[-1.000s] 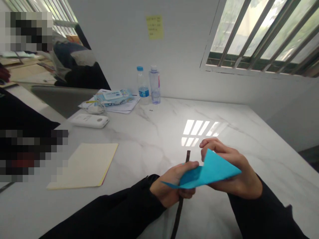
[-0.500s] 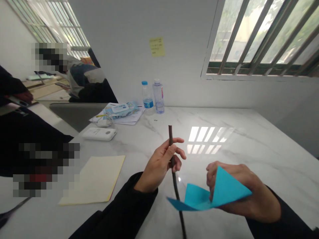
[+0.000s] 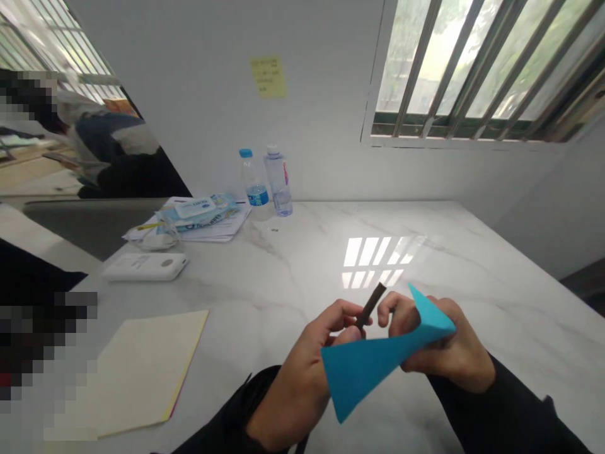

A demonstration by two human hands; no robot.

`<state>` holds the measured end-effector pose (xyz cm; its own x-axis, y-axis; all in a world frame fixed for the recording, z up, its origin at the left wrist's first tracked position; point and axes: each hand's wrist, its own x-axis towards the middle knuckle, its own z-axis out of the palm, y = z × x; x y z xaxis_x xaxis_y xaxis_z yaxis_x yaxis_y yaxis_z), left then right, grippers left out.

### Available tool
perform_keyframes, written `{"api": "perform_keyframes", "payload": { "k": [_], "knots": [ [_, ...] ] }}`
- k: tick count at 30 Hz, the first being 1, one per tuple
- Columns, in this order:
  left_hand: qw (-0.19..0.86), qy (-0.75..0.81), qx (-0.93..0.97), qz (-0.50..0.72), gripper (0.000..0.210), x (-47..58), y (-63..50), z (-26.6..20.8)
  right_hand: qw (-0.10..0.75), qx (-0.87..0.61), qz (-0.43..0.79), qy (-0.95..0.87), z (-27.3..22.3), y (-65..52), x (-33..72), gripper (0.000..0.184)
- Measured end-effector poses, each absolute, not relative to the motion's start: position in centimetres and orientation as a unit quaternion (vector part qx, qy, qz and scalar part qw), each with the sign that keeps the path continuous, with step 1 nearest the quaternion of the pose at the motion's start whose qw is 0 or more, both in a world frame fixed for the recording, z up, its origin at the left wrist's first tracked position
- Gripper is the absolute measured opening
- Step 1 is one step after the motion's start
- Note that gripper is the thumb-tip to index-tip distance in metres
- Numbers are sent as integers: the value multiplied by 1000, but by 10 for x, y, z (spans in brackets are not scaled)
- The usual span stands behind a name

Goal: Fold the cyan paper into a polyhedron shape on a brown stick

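You are pinching the stick [image 3: 370, 306] in your left hand [image 3: 307, 372], while your right hand's [image 3: 444, 350] fingers are gripping the blue paper [image 3: 373, 366] around it, near, above the table [image 3: 472, 252]. A loose grip is risking the paper springing open.

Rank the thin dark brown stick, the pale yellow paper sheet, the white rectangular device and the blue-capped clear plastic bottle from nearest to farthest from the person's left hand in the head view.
From the left hand:
1. Thin dark brown stick, in its fingers.
2. Pale yellow paper sheet, flat on the table to the left.
3. White rectangular device, farther back on the left.
4. Blue-capped clear plastic bottle, at the back by the wall.
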<state>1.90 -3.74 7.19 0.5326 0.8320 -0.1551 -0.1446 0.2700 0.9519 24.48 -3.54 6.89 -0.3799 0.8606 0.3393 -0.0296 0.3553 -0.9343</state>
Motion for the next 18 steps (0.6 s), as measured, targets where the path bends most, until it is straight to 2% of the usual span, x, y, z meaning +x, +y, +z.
{"api": "perform_keyframes", "payload": {
  "k": [4, 8, 10, 13, 15, 18],
  "knots": [
    [703, 361, 524, 317, 20, 19, -41, 80, 480, -300, 467, -679, 68, -28, 259, 19],
    [641, 387, 567, 343, 18, 14, -37, 93, 459, -223, 502, -699, 59, -7, 268, 54],
    [645, 382, 562, 351, 18, 13, -34, 94, 433, -10, 547, -717, 58, 3, 266, 50],
    [687, 350, 533, 348, 27, 13, -32, 91, 407, 269, 594, -640, 57, 9, 259, 32],
    [720, 333, 504, 342, 31, 15, -33, 89, 394, 315, 629, -591, 53, 8, 258, 24],
    [745, 328, 474, 335, 31, 18, -36, 86, 403, 244, 645, -601, 44, 4, 268, 26]
  ]
}}
